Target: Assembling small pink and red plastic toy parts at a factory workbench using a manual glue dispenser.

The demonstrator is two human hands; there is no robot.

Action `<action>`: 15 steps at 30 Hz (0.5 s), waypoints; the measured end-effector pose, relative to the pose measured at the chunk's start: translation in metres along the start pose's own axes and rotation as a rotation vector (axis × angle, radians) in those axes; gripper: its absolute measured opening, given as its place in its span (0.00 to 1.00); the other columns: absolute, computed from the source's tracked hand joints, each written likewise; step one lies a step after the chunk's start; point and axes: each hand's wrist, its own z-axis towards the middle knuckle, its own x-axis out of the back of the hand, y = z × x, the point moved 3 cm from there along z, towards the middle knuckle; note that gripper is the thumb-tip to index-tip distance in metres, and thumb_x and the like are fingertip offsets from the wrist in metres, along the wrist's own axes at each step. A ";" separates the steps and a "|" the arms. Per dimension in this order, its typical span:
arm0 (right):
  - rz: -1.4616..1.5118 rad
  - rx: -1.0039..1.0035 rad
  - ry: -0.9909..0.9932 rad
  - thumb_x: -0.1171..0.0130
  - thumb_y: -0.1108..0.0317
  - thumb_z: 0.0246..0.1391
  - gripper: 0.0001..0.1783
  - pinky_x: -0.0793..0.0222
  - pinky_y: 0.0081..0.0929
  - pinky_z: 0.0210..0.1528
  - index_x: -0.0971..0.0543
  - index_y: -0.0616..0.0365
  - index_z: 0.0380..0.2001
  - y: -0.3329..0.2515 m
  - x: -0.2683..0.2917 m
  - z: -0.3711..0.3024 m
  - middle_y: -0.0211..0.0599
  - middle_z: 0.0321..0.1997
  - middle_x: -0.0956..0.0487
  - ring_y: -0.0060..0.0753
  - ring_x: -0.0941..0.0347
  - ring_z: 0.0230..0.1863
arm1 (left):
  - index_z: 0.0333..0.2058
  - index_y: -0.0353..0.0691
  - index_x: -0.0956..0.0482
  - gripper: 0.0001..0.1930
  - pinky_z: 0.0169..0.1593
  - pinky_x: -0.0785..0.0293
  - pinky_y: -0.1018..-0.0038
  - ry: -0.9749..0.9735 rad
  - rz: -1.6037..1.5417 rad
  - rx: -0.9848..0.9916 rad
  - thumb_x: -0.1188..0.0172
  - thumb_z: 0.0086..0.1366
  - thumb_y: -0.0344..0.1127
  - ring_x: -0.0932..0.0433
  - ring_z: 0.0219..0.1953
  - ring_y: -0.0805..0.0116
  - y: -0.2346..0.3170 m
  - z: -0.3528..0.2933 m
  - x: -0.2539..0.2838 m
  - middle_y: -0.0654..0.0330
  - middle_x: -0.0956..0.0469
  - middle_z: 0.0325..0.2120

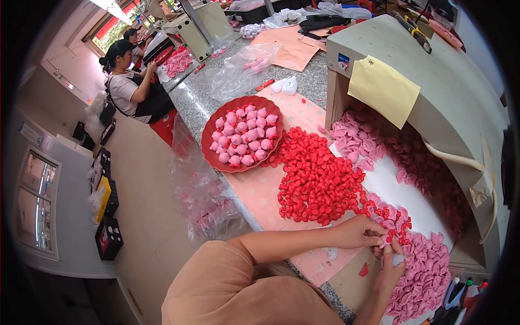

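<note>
My left hand and my right hand meet at the lower right, fingertips pinched together on a small pink and red piece. Something white shows at my right fingers; its kind is unclear. Just beyond the hands lies a heap of small glossy red pieces. Beside my right hand spreads a pile of pink, curved shell-like pieces. A scalloped red bowl, farther left, holds many round pink pieces with red parts.
A grey curved housing arches over more pink pieces at right, a yellow paper on its front. Pliers lie on top. Clear plastic bags cover part of the granite table. A co-worker sits at far left.
</note>
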 end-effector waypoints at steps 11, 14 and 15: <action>-0.016 -0.008 0.002 0.48 0.70 0.57 0.16 0.32 0.18 0.36 0.29 0.66 0.47 -0.003 0.003 -0.006 0.34 0.34 0.24 0.21 0.29 0.31 | 0.43 0.34 0.25 0.12 0.38 0.27 0.78 -0.038 0.034 0.050 0.44 0.61 0.30 0.23 0.33 0.75 -0.003 -0.002 -0.006 0.59 0.21 0.30; -0.058 -0.003 0.077 0.48 0.71 0.56 0.16 0.32 0.18 0.37 0.29 0.68 0.47 -0.003 0.012 -0.008 0.34 0.34 0.24 0.21 0.29 0.32 | 0.42 0.34 0.24 0.12 0.37 0.27 0.79 -0.035 0.112 0.045 0.42 0.59 0.30 0.23 0.32 0.75 -0.006 0.006 -0.010 0.59 0.21 0.30; -0.064 0.013 0.068 0.48 0.71 0.56 0.16 0.32 0.18 0.37 0.29 0.68 0.47 -0.004 0.007 -0.009 0.35 0.34 0.24 0.22 0.29 0.32 | 0.42 0.35 0.24 0.13 0.36 0.28 0.79 0.000 0.214 0.018 0.41 0.59 0.31 0.23 0.32 0.76 -0.005 0.004 -0.004 0.59 0.21 0.30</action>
